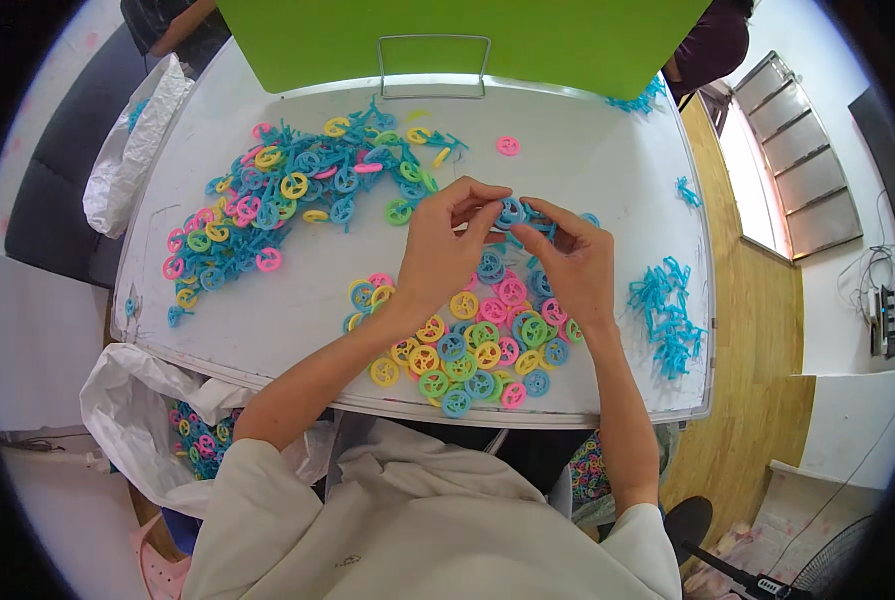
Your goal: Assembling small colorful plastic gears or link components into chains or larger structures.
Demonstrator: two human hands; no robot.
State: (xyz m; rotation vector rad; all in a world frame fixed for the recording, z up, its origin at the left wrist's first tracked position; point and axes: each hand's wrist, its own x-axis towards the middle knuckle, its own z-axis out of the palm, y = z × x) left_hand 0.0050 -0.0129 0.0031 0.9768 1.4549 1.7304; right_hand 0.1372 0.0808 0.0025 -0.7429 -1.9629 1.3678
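Observation:
Above the middle of the table, my left hand (445, 245) pinches a small blue spoked plastic wheel (510, 212) between thumb and fingers. My right hand (574, 262) is closed at the wheel's right side, thumb and forefinger on a thin blue plastic piece (535, 219) that meets the wheel. Fingers hide how the two join. Below my hands spreads a pile of loose wheels (483, 352) in pink, yellow, green and blue. To the left lies a larger heap of blue stemmed pieces with coloured wheels (267, 190).
Blue stem pieces (669, 310) lie along the table's right side. A green panel (467, 45) with a wire handle stands at the far edge. White sacks (132, 400) of parts hang at the near left. One pink wheel (507, 146) lies apart. Other people sit beyond the table.

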